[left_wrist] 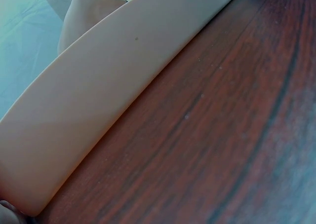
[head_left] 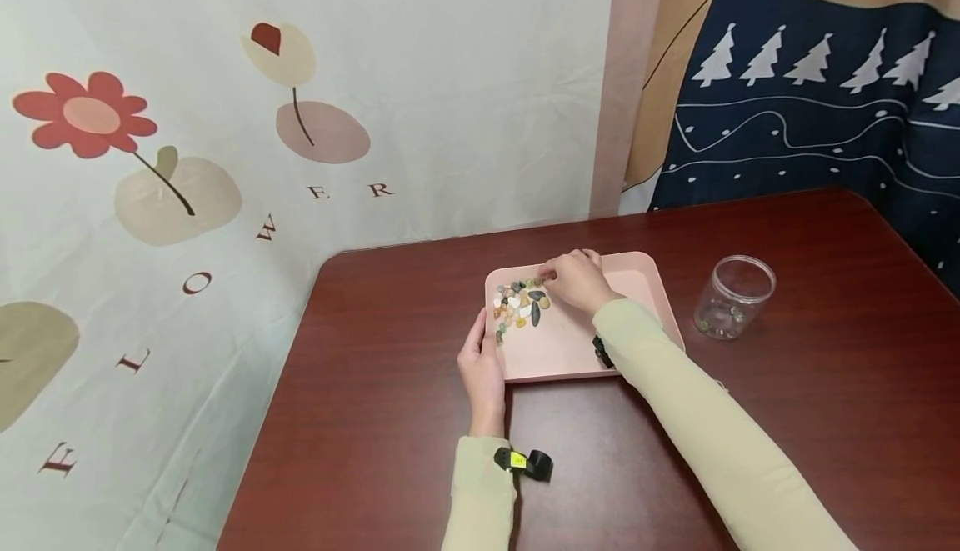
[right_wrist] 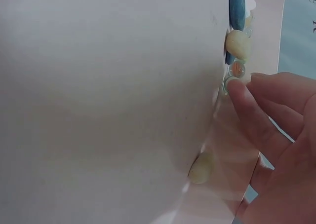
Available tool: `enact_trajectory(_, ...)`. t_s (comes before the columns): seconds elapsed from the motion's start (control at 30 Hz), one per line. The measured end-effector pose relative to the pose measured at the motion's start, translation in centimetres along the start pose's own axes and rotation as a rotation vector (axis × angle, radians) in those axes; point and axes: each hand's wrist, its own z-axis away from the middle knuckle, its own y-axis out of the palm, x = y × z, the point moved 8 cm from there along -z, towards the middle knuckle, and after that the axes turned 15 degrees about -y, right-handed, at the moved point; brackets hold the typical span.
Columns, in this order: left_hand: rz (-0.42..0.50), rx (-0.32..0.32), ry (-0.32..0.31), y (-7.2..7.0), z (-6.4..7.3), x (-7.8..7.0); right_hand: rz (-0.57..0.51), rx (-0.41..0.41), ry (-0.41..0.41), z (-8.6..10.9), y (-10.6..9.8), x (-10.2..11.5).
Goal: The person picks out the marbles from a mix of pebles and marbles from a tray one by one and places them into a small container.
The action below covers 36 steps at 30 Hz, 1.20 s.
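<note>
A pink tray (head_left: 570, 355) lies on the table, with many small pebbles and glass marbles (head_left: 517, 305) gathered in its left part. At the tray's left front corner, my left hand (head_left: 483, 372) holds the edge. My right hand (head_left: 579, 280) reaches over the far side of the tray. In the right wrist view, thumb and forefinger of that hand pinch a clear glass marble (right_wrist: 228, 85) close to the far wall. Another marble (right_wrist: 237, 69) and a cream pebble (right_wrist: 238, 45) sit right beside it. One pale pebble (right_wrist: 201, 168) lies apart along the same wall.
A clear plastic jar (head_left: 735, 297) stands right of the tray, with a few greenish marbles at its bottom. The reddish-brown table (head_left: 390, 384) backs onto a printed wall cloth (head_left: 480, 101) and a dark blue cloth with white trees (head_left: 810, 134).
</note>
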Motion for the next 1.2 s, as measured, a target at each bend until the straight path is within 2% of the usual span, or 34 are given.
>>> enact_trajectory(0.33,0.005,-0.005,0.031,0.03,0.33,-0.35,0.072,0.005,0.009,0.2,-0.06,0.23)
enact_trajectory(0.53,0.022,0.009,0.033,-0.01,0.41,-0.49,0.097,0.007,0.005,0.22,0.04,0.39)
enact_trajectory(0.9,-0.008,-0.016,0.027,-0.2,0.36,-0.14,0.157,0.012,0.0,0.46,0.28,0.52)
enact_trajectory(1.2,-0.006,-0.018,0.028,-0.22,0.13,-0.01,0.075,0.098,0.001,0.14,0.39,0.17)
